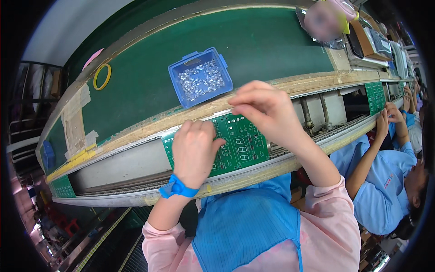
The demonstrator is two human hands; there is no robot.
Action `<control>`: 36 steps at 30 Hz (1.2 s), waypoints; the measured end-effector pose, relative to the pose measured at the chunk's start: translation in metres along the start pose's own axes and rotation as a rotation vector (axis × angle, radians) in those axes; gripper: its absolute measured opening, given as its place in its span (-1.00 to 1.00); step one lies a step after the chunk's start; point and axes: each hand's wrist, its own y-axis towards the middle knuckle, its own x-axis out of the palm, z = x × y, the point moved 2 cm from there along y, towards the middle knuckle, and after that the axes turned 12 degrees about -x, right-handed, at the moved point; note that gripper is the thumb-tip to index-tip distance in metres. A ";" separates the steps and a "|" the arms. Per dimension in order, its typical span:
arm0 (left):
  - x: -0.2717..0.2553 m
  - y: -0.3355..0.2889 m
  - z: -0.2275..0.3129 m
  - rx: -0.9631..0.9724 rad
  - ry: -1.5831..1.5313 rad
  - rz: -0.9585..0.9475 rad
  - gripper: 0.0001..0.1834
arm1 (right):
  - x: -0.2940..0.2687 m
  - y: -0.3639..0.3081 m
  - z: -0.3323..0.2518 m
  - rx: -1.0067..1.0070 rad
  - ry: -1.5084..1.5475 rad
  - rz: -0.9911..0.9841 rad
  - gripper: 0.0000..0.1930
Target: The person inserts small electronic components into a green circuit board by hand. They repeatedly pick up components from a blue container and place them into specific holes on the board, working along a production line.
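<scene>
A green circuit board (pixel 231 152) with white outlined digit shapes lies across the rails in front of me. Over its left part is my left hand (pixel 195 149), fingers bent down together and thumb stuck out to the side; the fingertips and whatever is under them are hidden. Above the board's far right corner, my right hand (pixel 267 106) is raised with thumb and forefinger close together in a pinch. Anything between those fingertips is too small to make out. Just beyond the board, a blue plastic bin (pixel 185 94) holds many small clear parts (pixel 201 79).
Conveyor rails (pixel 122 188) run left to right, carrying another green board (pixel 62 186) at far left and one (pixel 375 97) at right. A co-worker (pixel 378 172) in blue works there. A yellow tape ring (pixel 102 76) lies on the green bench top (pixel 140 77).
</scene>
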 end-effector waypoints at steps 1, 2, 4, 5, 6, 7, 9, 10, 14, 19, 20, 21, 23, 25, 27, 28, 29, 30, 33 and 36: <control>-0.001 0.000 -0.006 -0.030 0.017 -0.007 -0.67 | -0.005 -0.007 0.001 0.034 0.006 0.002 -0.83; 0.001 -0.001 -0.007 -0.041 0.023 -0.013 -0.67 | -0.009 -0.012 0.001 0.066 0.017 -0.003 -0.83; 0.005 0.000 -0.009 -0.060 0.034 -0.027 -0.66 | -0.013 -0.021 0.001 0.203 0.083 0.010 -0.84; 0.008 0.000 -0.007 -0.036 0.023 -0.010 -0.66 | -0.013 -0.025 0.003 0.273 0.147 0.034 -0.84; 0.011 0.001 -0.001 -0.011 0.012 0.006 -0.66 | -0.013 -0.029 0.006 0.344 0.210 0.058 -0.84; 0.014 0.002 0.004 0.013 0.002 0.023 -0.66 | -0.014 -0.031 0.008 0.355 0.200 0.024 -0.84; 0.019 0.003 0.014 0.071 -0.041 0.086 -0.65 | -0.017 -0.035 0.012 0.378 0.174 -0.035 -0.83; 0.020 0.004 0.016 0.099 -0.061 0.118 -0.65 | -0.016 -0.036 0.012 0.382 0.182 -0.034 -0.84; -0.011 0.025 0.020 0.187 -0.043 0.400 -0.78 | -0.021 -0.040 0.010 0.428 0.206 -0.020 -0.86; -0.014 0.046 -0.012 0.187 0.196 0.370 -0.80 | -0.018 -0.039 0.008 0.424 0.268 -0.038 -0.84; -0.015 0.048 -0.017 0.172 0.203 0.343 -0.80 | -0.018 -0.039 0.009 0.433 0.253 -0.032 -0.85; -0.016 0.050 -0.022 0.157 0.209 0.316 -0.81 | -0.018 -0.038 0.009 0.442 0.238 -0.027 -0.85; -0.018 0.054 -0.024 0.118 0.214 0.270 -0.82 | -0.017 -0.037 0.011 0.423 0.193 -0.033 -0.85; -0.022 0.058 -0.025 0.070 0.211 0.231 -0.82 | -0.016 -0.036 0.013 0.367 0.133 -0.058 -0.86; -0.021 0.065 -0.026 0.083 0.254 0.267 -0.82 | -0.016 -0.035 0.015 0.368 0.074 -0.069 -0.88; -0.019 0.069 -0.026 0.090 0.275 0.285 -0.82 | -0.017 -0.034 0.016 0.368 0.044 -0.074 -0.89; -0.018 0.072 -0.028 0.065 0.282 0.270 -0.80 | -0.016 -0.032 0.016 0.303 -0.024 -0.080 -0.89; -0.016 0.076 -0.030 0.041 0.290 0.254 -0.79 | -0.015 -0.031 0.018 0.238 -0.093 -0.086 -0.89; -0.018 0.082 -0.032 0.044 0.271 0.164 -0.77 | -0.015 -0.022 0.015 0.005 -0.377 -0.163 -0.89; -0.019 0.084 -0.031 0.076 0.234 0.088 -0.77 | -0.013 -0.020 0.013 -0.112 -0.554 -0.219 -0.89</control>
